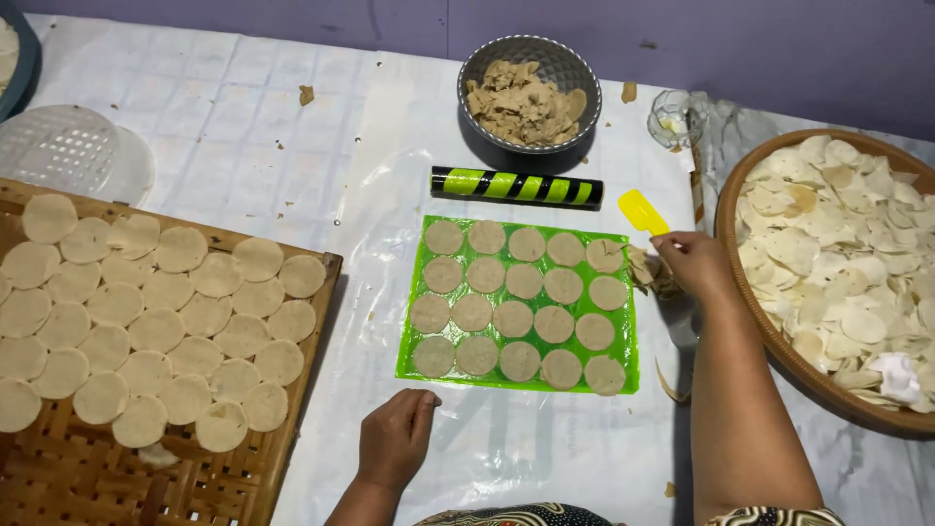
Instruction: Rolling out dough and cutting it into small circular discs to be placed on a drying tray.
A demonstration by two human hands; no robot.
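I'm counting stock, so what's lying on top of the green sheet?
Twenty flat round dough discs lie in rows on the green sheet. The right hand holds dough trimmings at its right edge, which partly cover that edge.

No packages, labels, signs or screens visible.

Home food-making spot, floor-level or low-table work area for hand-made crackers. White plastic sheet [292,166] spread as work surface below purple wall [760,49]. At centre, bright green plastic mat [628,365] filled with rows of flat round dough discs [521,317]. At 9 o'clock, woven bamboo drying tray [97,477] covered with same discs. At 3 o'clock, round brown basket [779,341] heaped with pale thin chips. At 12 o'clock, grey metal bowl [575,68] of dough scraps, green-and-black striped rolling pin [516,186] just below.
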